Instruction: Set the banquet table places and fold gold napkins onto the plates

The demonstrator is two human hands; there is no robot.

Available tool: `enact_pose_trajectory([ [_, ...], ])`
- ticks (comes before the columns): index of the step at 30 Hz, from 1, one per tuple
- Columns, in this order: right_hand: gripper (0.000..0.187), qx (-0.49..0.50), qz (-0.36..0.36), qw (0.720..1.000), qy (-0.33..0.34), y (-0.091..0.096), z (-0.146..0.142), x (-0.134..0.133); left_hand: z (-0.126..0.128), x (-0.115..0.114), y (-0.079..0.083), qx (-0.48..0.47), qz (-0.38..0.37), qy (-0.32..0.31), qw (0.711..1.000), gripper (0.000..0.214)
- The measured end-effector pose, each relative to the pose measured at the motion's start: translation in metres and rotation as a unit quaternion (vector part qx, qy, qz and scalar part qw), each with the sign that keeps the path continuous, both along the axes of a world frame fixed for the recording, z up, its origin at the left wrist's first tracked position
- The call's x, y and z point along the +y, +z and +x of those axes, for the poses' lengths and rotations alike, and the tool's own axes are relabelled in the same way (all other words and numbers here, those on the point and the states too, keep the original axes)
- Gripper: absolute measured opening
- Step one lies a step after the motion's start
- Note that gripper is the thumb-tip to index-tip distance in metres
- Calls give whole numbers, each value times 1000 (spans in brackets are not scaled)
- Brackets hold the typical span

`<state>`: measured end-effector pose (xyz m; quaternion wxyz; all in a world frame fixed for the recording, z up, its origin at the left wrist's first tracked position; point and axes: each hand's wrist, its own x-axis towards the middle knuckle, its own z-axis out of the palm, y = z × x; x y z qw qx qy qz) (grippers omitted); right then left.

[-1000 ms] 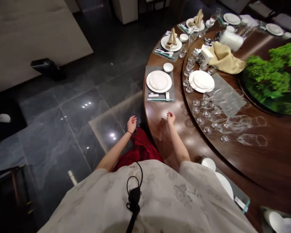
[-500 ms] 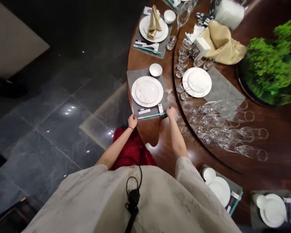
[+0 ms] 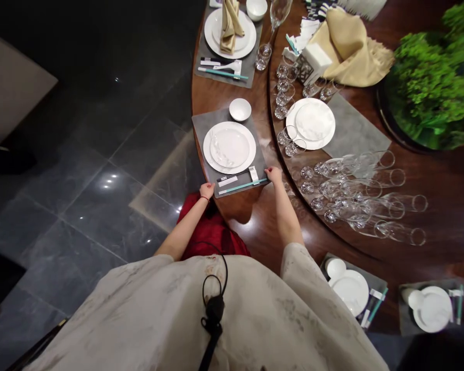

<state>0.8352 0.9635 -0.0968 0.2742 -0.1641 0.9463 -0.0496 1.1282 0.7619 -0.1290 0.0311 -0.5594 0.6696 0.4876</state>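
Curled lightly, my left hand (image 3: 206, 190) and right hand (image 3: 274, 175) sit at the near corners of a grey placemat (image 3: 212, 116); whether they pinch it or only touch it, I can't tell. Light, even pressure at both corners would keep it square. On it lie teal chopsticks (image 3: 243, 186), a white plate (image 3: 229, 148) and a small white bowl (image 3: 240, 109). Stemmed glasses (image 3: 355, 193) lie on their sides on the wooden turntable (image 3: 448, 232) near my right hand, so my knuckles need to stay clear.

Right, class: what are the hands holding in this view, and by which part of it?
The left hand and right hand appear to hold the grey placemat by its two near corners.
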Motion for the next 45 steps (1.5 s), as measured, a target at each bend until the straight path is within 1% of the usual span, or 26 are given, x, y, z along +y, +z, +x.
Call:
enact_pose_trajectory([
  [2, 25, 2, 17, 999, 41, 0, -1, 1, 3, -7, -3, -6, -10, -33, 999, 32],
  [3, 25, 0, 26, 998, 58, 0, -1, 1, 4, -8, -4, -3, -7, -35, 999, 32],
  [7, 30, -10, 53, 993, 108, 0, -1, 1, 8, -12, -10, 8, 32, -20, 999, 28],
  [10, 32, -23, 77, 986, 145, 1, 5, 3, 12, -17, -12, 0, 25, -23, 999, 26],
  [12, 33, -27, 85, 982, 168, 3, 14, 8, 17, -23, -10, -5, 21, -30, 999, 25],
  [14, 35, -19, 86, 981, 172, 6, 27, 17, 24, -25, -6, -4, 18, -45, 999, 26],
  [16, 37, -7, 89, 983, 162, 10, 41, 28, 34, -23, -2, -1, 18, -67, 998, 26],
  [19, 37, 4, 98, 984, 151, 16, 64, 50, 52, -8, 1, -4, 23, -102, 995, 26],
  [23, 36, 10, 101, 986, 129, 18, 92, 88, 80, 29, -3, -12, 45, -136, 990, 29],
  [27, 37, 15, 92, 991, 91, 20, 115, 129, 106, 71, -8, 9, 88, -185, 979, 33],
  [32, 36, 13, 79, 996, 48, 24, 132, 175, 126, 125, -5, -8, 149, -233, 961, 38],
  [35, 36, 20, 73, 997, 34, 26, 136, 203, 132, 163, -2, -31, 175, -245, 953, 35],
  [38, 35, 17, 69, 997, 33, 28, 135, 234, 136, 207, 0, -63, 216, -241, 944, 30],
  [42, 29, 15, 65, 996, 51, 31, 126, 274, 137, 269, 4, -88, 261, -223, 935, 29],
  [45, 25, 20, 54, 996, 71, 30, 118, 298, 132, 305, 6, -95, 285, -202, 932, 26],
])
